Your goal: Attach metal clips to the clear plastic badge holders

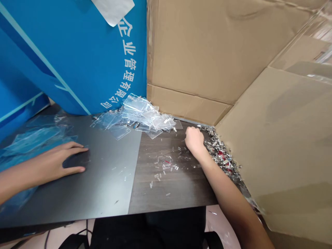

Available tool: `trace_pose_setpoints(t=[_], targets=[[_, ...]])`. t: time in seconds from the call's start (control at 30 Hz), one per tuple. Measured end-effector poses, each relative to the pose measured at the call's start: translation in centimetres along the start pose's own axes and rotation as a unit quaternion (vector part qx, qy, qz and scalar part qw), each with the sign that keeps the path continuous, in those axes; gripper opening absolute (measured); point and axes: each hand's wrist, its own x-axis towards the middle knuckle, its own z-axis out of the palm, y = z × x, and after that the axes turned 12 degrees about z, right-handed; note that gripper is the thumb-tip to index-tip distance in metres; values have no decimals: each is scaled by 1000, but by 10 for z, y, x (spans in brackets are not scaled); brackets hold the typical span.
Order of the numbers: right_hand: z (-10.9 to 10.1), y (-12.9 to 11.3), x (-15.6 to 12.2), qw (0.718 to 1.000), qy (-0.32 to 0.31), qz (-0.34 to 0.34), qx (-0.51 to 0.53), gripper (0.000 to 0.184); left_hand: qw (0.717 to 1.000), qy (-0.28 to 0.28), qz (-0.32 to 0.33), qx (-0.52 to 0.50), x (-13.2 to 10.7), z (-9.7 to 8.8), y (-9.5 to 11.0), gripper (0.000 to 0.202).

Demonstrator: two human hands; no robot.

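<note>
My left hand (61, 159) lies flat on the dark table (109, 186) at the left, fingers stretched out and apart, holding nothing. Just left of it lie clear plastic sleeves (33, 140). My right hand (194, 139) is curled closed at the near edge of a pile of small metal clips (223, 157) along the right side; what its fingers hold is hidden. A heap of clear plastic badge holders (137, 116) lies at the back of the table, between both hands. Tiny clear and metal bits (164, 167) are scattered in front of my right hand.
A blue printed board (77, 58) stands behind the table at the left. Brown cardboard sheets (207, 52) wall the back and right side (285, 138). The table's near edge runs across the bottom, with dark clothing and straps below it.
</note>
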Motion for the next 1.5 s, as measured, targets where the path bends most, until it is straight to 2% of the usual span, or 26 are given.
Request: trace_pose_setpoints(t=[0.1,0.2,0.33,0.47,0.57,0.67,0.77,0.87,0.93,0.97,1.03,1.1,1.17,1.27,1.33,1.4,1.5], targets=[[3,1,0,1000,18,-4,2,36,1000,-7,-2,8,-3,0,-2,65],[7,1,2,999,36,-5,12,36,1000,-6,1,29,-2,3,7,63],[13,0,4,998,55,-14,39,35,999,6,4,51,3,3,37,72],[20,-2,3,994,76,-35,76,39,1000,8,-15,26,15,-9,72,64],[22,-4,2,988,87,-55,114,50,998,51,4,21,31,-17,99,51],[22,-6,-1,969,77,-72,225,60,984,137,71,-86,51,-17,129,42],[20,-11,-11,934,42,-99,341,58,932,191,108,-288,76,-9,159,34],[15,-20,-27,893,-29,-153,423,41,842,192,93,-496,99,6,182,29],[13,-26,-40,854,-92,-192,475,31,784,186,78,-587,110,17,192,31],[12,-28,-45,834,-119,-213,495,30,766,183,75,-612,114,21,195,32],[12,-32,-54,808,-158,-243,514,29,755,174,77,-627,118,30,198,34],[12,-35,-59,802,-167,-252,515,25,759,164,83,-625,117,35,198,37],[13,-36,-62,802,-175,-248,514,21,749,153,82,-639,114,39,197,41],[14,-37,-64,794,-169,-231,536,19,697,137,54,-702,110,44,195,52],[13,-36,-66,788,-142,-204,563,18,658,123,33,-742,109,47,195,53],[11,-36,-67,786,-124,-184,577,15,627,116,13,-770,109,50,196,43],[10,-35,-67,812,-113,-199,537,9,596,138,-17,-791,109,55,200,29]])
